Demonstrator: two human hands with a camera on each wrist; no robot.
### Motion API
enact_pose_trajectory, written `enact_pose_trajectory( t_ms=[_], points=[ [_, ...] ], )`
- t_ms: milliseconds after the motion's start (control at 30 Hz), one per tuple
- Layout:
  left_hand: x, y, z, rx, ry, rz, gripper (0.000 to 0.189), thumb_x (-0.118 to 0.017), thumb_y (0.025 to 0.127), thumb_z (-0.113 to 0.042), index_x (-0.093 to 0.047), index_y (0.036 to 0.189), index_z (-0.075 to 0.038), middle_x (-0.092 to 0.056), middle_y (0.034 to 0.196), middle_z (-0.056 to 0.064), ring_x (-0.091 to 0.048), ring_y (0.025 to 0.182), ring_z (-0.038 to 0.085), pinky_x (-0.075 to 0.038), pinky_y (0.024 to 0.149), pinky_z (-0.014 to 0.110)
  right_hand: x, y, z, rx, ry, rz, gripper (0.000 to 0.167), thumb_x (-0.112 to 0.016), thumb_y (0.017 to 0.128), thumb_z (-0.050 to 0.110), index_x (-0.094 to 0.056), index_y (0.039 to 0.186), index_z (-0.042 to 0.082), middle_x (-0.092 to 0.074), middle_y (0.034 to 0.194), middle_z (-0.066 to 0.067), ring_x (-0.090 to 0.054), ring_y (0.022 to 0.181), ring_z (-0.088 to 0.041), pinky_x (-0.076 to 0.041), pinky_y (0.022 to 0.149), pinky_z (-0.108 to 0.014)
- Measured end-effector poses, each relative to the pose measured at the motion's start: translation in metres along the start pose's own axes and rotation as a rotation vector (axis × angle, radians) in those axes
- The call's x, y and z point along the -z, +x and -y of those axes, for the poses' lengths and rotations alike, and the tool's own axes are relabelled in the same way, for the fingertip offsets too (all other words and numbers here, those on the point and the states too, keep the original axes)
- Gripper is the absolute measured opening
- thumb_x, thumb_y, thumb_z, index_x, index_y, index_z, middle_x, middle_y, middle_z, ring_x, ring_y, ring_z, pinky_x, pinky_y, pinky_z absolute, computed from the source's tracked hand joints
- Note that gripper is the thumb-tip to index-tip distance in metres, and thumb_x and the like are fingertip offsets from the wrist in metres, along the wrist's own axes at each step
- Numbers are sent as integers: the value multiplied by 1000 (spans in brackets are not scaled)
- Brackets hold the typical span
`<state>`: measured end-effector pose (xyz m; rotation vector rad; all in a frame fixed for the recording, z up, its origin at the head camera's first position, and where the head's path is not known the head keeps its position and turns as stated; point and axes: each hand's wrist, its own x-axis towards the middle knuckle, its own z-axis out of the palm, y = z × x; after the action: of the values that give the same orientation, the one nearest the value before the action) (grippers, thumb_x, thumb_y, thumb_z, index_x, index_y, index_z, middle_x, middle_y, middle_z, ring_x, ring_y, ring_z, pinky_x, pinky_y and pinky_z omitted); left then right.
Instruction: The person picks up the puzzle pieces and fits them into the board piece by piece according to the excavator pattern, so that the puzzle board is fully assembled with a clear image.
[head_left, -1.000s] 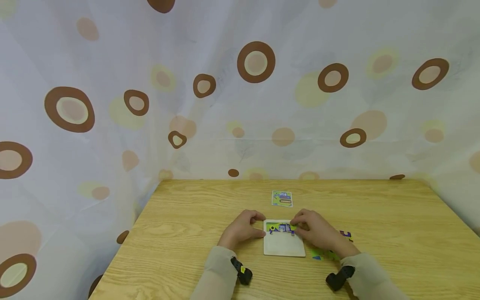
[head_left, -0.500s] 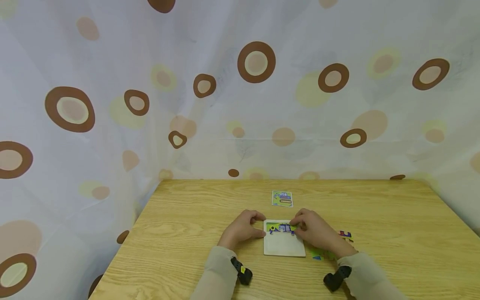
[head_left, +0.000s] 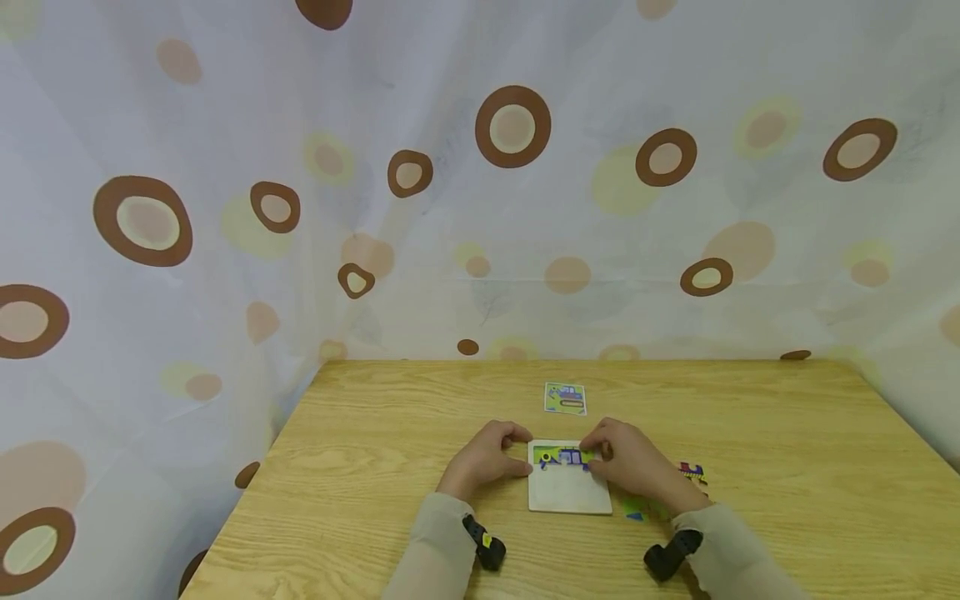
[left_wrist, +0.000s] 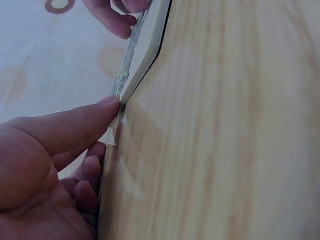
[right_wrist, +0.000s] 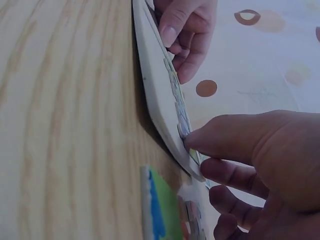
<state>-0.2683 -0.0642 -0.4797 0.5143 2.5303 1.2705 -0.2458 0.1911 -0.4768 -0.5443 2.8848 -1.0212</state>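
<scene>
A white square puzzle board (head_left: 570, 493) lies on the table, with joined jigsaw pieces (head_left: 553, 456) in green, yellow and purple along its far part; its near part is bare. My left hand (head_left: 482, 460) holds the board's left edge between thumb and forefinger. At the far right of the board, my right hand (head_left: 636, 461) pinches a jigsaw piece at the end of the joined row; the fingers hide most of that piece. In the right wrist view, the right thumb (right_wrist: 220, 137) presses on the pieces by the board's rim.
Loose jigsaw pieces (head_left: 636, 508) lie right of the board, partly under my right forearm, with a red and purple one (head_left: 692, 472) farther right. A picture card (head_left: 565, 398) lies beyond the board. A dotted cloth (head_left: 420, 317) hangs behind the wooden table (head_left: 360, 467).
My right hand and wrist have shifted very slightly left, still at the board's far right. The left hand and board stay in place.
</scene>
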Motion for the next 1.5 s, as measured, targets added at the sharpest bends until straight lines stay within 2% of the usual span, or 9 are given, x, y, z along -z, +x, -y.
enact_pose_trajectory(
  t_ms=[233, 367, 500, 933, 1167, 1400, 1500],
  points=[
    [-1, 1, 1, 4, -8, -4, 37, -81, 83, -9, -69, 118, -12, -58, 121, 5, -52, 112, 25, -43, 98, 44, 13, -11, -2, 8, 81, -18, 23, -69, 91, 7, -72, 113, 8, -62, 107, -3, -54, 91, -20, -48, 72, -36],
    [-1, 2, 2, 4, 1, -6, 38, -81, 83, -10, -69, 118, -12, -58, 121, 5, -52, 112, 25, -43, 98, 43, 24, -17, -1, 6, 77, -49, 24, -65, 95, 10, -69, 118, 6, -63, 112, -4, -55, 98, -24, -49, 75, -38],
    [-1, 1, 3, 12, -1, -8, 38, -81, 82, -9, -69, 118, -12, -58, 122, 5, -52, 112, 25, -43, 98, 43, 30, -22, -5, 4, 78, -31, 26, -63, 97, 11, -67, 122, 6, -62, 115, -5, -54, 102, -26, -49, 76, -38],
    [0, 1, -1, -3, 23, -2, 39, -80, 83, -8, -68, 121, -9, -58, 120, 6, -51, 109, 23, -43, 96, 42, 39, -35, -20, 77, 20, -8, 27, -70, 92, 10, -68, 117, 2, -65, 111, -7, -58, 98, -27, -52, 77, -41],
    [-2, 3, 2, -1, -6, 2, 38, -81, 82, -8, -69, 119, -11, -58, 119, 5, -51, 109, 23, -43, 96, 43, 39, -36, -28, 46, 43, 57, 34, -73, 88, 8, -66, 121, 0, -62, 113, -7, -58, 101, -28, -54, 78, -39],
    [-3, 3, 3, 7, -11, -2, 38, -81, 82, -9, -68, 118, -12, -58, 119, 4, -51, 110, 23, -43, 97, 43, 39, -34, -34, 35, 44, 122, 40, -70, 87, 4, -63, 126, -3, -58, 102, -4, -46, 77, -19, -44, 64, -30],
    [-2, 1, 2, 6, -13, -6, 38, -81, 82, -8, -69, 118, -11, -58, 119, 4, -51, 110, 24, -43, 97, 43, 38, -33, -36, 39, 43, 140, 39, -70, 87, 5, -63, 125, -2, -57, 99, -3, -44, 73, -17, -42, 61, -28]
  ],
)
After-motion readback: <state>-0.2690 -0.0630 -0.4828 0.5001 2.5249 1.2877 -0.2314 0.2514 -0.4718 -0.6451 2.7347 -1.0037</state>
